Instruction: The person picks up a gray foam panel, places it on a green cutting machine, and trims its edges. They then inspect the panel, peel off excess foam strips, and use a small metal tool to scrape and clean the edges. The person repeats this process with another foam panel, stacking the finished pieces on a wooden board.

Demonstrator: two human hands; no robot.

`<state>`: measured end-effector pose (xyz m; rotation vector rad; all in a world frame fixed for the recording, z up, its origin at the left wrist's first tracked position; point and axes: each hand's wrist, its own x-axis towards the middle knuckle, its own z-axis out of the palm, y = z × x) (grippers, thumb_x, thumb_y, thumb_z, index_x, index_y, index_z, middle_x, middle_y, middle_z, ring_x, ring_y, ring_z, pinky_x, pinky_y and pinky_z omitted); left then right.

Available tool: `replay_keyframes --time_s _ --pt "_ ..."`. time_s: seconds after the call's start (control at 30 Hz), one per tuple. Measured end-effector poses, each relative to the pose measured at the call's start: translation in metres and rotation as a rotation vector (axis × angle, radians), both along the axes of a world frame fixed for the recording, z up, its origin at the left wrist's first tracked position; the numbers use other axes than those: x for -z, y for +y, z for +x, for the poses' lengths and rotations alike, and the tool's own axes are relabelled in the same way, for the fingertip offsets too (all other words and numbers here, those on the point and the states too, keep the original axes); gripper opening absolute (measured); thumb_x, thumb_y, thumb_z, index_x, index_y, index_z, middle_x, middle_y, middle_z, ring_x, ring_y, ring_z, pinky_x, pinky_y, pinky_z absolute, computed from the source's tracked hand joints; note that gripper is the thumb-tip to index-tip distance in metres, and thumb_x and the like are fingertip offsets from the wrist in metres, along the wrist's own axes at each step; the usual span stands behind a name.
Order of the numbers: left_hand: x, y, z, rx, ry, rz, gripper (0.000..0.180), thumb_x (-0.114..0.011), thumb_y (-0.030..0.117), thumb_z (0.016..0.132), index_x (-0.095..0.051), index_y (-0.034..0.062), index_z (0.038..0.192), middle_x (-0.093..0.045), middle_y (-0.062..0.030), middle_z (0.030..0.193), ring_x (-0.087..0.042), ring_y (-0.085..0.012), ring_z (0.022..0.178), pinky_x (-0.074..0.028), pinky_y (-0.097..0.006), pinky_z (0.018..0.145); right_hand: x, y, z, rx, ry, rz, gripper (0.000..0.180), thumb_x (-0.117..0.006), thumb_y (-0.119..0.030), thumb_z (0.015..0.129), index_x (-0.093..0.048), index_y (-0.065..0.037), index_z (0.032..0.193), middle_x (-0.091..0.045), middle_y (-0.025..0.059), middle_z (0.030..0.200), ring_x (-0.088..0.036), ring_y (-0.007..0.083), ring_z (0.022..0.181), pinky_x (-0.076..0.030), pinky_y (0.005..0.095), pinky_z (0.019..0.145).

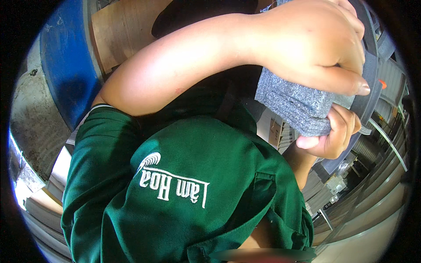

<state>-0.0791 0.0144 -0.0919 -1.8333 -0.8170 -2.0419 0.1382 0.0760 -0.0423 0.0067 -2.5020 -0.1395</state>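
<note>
A speckled grey foam block (289, 98) with a stepped edge is held between my two hands at the upper right. My left hand (315, 44) lies across the top of it, fingers bent over the far side and partly hidden, thumb against the block's right part. Below it, my right hand (335, 133) pinches the block's lower right corner, with the thumb underneath and the fingers curled round the edge. The left forearm crosses the upper middle of the view and hides part of what is behind it. My green shirt fills the lower middle.
A blue curved panel (66, 61) and a stained grey surface (37, 96) stand at the left. A brown wooden board (127, 30) shows at the top, beside a dark shape. Behind my hands runs a dark grey curved edge (372, 65).
</note>
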Motion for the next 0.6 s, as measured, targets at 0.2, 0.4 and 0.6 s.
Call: replay_keyframes --time_s 0.2,0.4,0.6 --pt "-0.002 0.001 0.004 0.018 -0.064 -0.011 0.030 -0.065 0.023 0.086 -0.054 0.0081 0.062 -0.054 -0.0097 0.066 -0.055 -0.0333 0.070 -0.042 -0.046 0.072 0.000 -0.001 -0.007 -0.029 -0.006 -0.019 0.045 -0.068 -0.051 0.080 -0.072 -0.006 0.083 -0.069 0.0063 0.079 -0.062 0.0221 0.067 -0.039 0.0346 0.078" --pt "0.002 0.007 0.010 -0.116 -0.020 0.039 0.027 -0.066 0.023 0.082 -0.055 0.0099 0.062 -0.055 -0.0048 0.070 -0.055 -0.0299 0.078 -0.041 -0.045 0.078 -0.001 -0.005 -0.005 0.012 -0.030 -0.036 0.032 -0.073 -0.039 0.070 -0.075 -0.011 0.084 -0.069 0.0031 0.084 -0.062 0.0191 0.067 -0.037 0.0338 0.078" --pt "0.011 0.014 0.018 -0.101 -0.038 0.039 0.022 -0.065 0.023 0.083 -0.057 0.0101 0.068 -0.056 -0.0042 0.075 -0.053 -0.0289 0.084 -0.039 -0.045 0.083 0.000 -0.009 -0.007 0.077 -0.026 -0.050 0.042 -0.073 -0.052 0.076 -0.075 -0.011 0.085 -0.069 0.0027 0.084 -0.062 0.0213 0.070 -0.038 0.0354 0.082"
